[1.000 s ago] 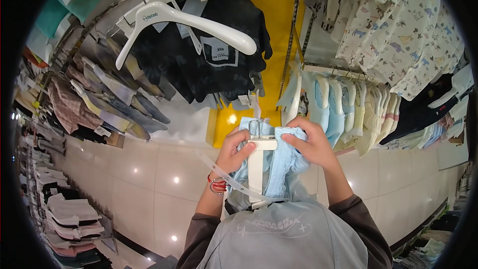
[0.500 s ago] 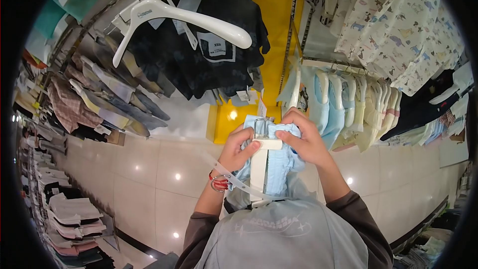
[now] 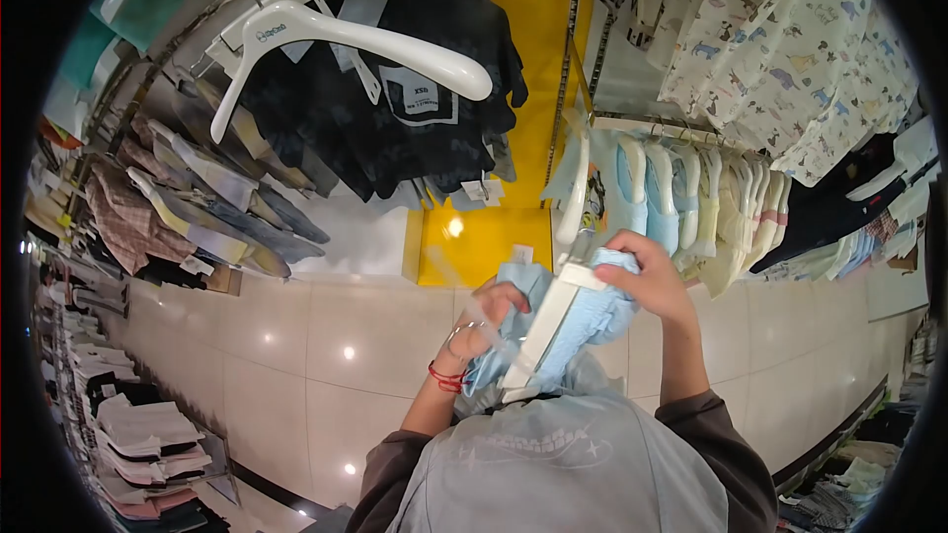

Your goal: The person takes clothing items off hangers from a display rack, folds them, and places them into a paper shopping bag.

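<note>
Pinching the light-blue garment beside the white hanger in our right hand, we should keep it flat under those fingers; our left hand curls, grip unclear.

Spot glare dots the pale floor and yellow box; strap blurred; edges bend, blackening left and right.
</note>
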A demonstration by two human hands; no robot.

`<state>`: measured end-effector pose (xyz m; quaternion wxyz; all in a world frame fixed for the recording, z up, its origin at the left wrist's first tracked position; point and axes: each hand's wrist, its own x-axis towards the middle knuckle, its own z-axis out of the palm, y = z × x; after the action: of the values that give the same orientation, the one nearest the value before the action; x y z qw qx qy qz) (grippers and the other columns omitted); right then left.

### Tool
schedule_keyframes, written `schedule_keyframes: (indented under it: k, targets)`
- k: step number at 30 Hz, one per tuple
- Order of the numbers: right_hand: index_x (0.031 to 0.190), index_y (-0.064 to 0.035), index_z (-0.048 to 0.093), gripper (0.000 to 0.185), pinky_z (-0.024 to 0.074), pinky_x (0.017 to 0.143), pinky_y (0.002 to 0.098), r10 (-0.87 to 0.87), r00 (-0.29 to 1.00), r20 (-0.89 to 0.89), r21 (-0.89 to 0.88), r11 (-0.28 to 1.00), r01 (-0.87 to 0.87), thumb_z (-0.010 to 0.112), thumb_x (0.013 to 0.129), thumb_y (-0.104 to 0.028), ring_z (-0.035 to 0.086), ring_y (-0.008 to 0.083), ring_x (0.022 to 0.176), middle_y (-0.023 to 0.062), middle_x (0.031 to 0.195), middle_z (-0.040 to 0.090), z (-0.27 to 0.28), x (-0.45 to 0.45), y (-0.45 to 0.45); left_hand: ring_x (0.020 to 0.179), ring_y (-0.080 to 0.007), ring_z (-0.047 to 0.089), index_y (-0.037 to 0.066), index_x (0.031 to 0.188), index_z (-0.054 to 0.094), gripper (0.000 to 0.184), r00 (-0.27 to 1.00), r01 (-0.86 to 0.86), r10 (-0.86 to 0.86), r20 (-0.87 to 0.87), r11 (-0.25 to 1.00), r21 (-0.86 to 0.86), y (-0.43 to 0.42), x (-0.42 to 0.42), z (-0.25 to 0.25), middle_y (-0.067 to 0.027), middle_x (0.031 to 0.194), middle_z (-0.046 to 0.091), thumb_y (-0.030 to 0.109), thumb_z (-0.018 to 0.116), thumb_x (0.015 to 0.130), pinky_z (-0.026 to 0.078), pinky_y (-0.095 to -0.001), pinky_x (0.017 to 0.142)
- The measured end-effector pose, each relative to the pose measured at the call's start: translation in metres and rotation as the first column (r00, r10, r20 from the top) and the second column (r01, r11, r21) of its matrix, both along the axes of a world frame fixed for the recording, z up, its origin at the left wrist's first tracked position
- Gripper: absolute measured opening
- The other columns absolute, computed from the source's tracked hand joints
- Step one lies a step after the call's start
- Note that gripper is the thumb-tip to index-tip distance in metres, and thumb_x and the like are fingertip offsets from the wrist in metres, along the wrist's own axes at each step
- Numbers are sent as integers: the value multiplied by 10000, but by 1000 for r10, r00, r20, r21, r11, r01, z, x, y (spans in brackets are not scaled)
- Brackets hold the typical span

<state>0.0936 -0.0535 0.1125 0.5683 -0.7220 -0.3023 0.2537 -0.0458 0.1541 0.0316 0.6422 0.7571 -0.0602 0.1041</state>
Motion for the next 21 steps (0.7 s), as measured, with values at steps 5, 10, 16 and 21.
schedule_keyframes:
  k: [5,10,16,21]
  targets:
    - [807,-45,515,195,368,599,203,-87,996,-25,39,995,88,674,799,-158,429,44,677,-31,728,504,-23,0,-10,985,-284,510,-37,926,588,399,954,125,-110,-280,992,33,-13,-24,-33,-158,1075,549,322,413,915,355,-359,910]
    - [810,-44,501,183,371,623,201,-236,967,-97,76,967,244,647,822,-153,443,48,710,-22,754,519,-55,11,-19,1025,-306,517,-17,984,598,286,954,246,-239,-181,969,20,-12,-29,-17,-168,1102,534,219,541,832,385,-343,900]
    - [888,-65,484,189,379,696,209,-234,966,-112,65,968,242,639,819,-146,466,58,793,-11,845,528,-65,15,-33,981,-299,545,26,1012,615,267,932,278,-207,-296,934,223,-24,-34,3,-151,1148,514,189,608,800,431,-321,835]
    - [1016,-58,461,382,412,820,284,-280,954,107,124,956,267,710,727,-72,486,140,948,39,1026,476,-41,20,-35,835,-309,584,67,942,626,218,934,283,-185,-305,904,319,-29,-30,6,-140,1126,520,229,597,799,472,-352,723]
